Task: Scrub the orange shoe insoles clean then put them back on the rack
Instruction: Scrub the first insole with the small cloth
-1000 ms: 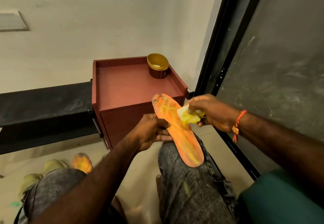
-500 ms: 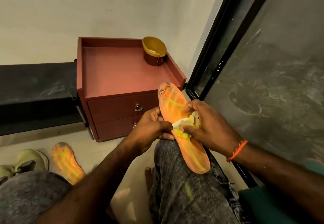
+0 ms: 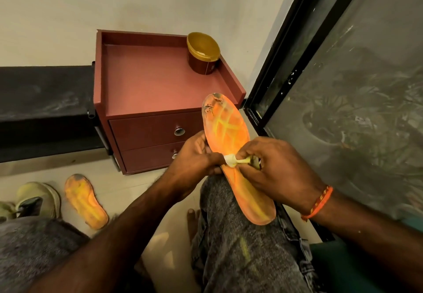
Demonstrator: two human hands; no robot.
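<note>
Two orange foam insoles here: one grubby insole [image 3: 235, 155] lies across the denim knee [image 3: 240, 247], left hand [image 3: 194, 157] gripping its edge, right hand [image 3: 274, 169] pinching a crumpled yellow cloth [image 3: 232, 160] against it. Second insole [image 3: 85, 201] lies flat on the floor beside a pale shoe [image 3: 39, 198].

Insole [image 3: 238, 162] lies on the right knee [image 3: 240, 235], toe end far, heel end near. Left hand [image 3: 194, 157] at its left edge, right hand [image 3: 277, 173] at its right; cloth [image 3: 231, 160] between them, on the insole. Cabinet [image 3: 160, 100] behind, jar [image 3: 202, 56] on its far right corner. Second insole [image 3: 84, 201] on the floor [image 3: 128, 185], near left; shoe [image 3: 39, 198] just left of it.
</note>
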